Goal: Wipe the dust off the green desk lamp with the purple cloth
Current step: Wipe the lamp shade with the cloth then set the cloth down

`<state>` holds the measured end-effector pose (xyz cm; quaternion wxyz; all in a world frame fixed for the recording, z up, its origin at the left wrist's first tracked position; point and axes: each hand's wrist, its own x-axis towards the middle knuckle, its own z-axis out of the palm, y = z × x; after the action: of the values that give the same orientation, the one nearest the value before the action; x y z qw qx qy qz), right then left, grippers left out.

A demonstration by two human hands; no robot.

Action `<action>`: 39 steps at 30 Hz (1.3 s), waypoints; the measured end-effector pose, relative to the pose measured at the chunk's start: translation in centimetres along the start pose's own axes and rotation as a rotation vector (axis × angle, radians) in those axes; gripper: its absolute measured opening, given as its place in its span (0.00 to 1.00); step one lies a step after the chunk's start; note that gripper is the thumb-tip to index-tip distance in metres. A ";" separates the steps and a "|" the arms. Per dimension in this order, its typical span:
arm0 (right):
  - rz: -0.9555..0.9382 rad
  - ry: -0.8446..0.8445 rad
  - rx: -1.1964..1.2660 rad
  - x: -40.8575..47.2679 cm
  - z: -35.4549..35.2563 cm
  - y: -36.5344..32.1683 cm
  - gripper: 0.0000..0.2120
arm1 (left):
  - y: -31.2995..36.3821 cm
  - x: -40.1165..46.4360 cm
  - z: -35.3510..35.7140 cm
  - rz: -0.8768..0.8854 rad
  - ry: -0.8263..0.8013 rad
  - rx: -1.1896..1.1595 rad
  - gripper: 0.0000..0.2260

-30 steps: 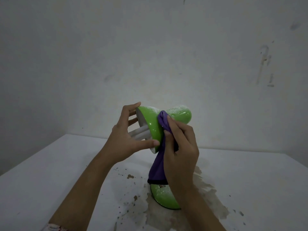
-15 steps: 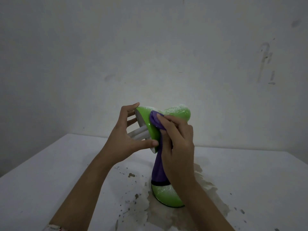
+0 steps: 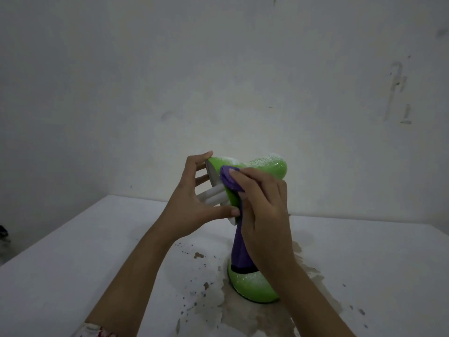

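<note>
The green desk lamp (image 3: 269, 166) stands on the white table (image 3: 73, 276), its round base near the middle front and its shade tipped toward the left with white bulb tubes (image 3: 213, 195) showing. White dust speckles the top of the shade and the base. My left hand (image 3: 192, 203) grips the rim of the shade, fingers on top and thumb underneath. My right hand (image 3: 264, 215) holds the purple cloth (image 3: 229, 180) bunched against the outside of the shade near its rim; the rest of the cloth hangs down in front of the lamp's stem to the base.
Brown stains and chipped patches (image 3: 243, 312) spread over the table around the lamp base. A bare grey-white wall (image 3: 218, 81) stands right behind the table. The table's left edge drops to a dark floor.
My right hand has slid the cloth to the left across the shade, toward its rim. My left hand keeps its grip on the shade.
</note>
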<state>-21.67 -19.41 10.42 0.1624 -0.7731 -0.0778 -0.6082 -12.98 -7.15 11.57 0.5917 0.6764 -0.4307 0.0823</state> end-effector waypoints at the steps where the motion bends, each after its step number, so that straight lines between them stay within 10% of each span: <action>1: 0.020 0.005 0.019 -0.6 -0.1 0.1 0.16 | 0.0 0.0 -0.1 -0.003 0.002 -0.001 0.45; 7: 0.213 -0.007 0.121 0.5 -0.4 0.3 0.14 | -0.1 0.0 -0.3 0.001 0.000 0.001 0.45; 15: -0.079 -0.041 -0.011 1.3 -0.2 -0.5 0.16 | -0.1 -0.1 -0.3 0.008 0.017 -0.030 0.24; 39: 0.024 0.099 0.048 -3.4 0.5 0.7 0.16 | 0.1 -0.3 0.0 -0.017 0.005 -0.124 0.34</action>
<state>-21.84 -19.64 6.89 0.1919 -0.7387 -0.0750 -0.6417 -13.21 -6.94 11.43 0.6344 0.6418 -0.4277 0.0522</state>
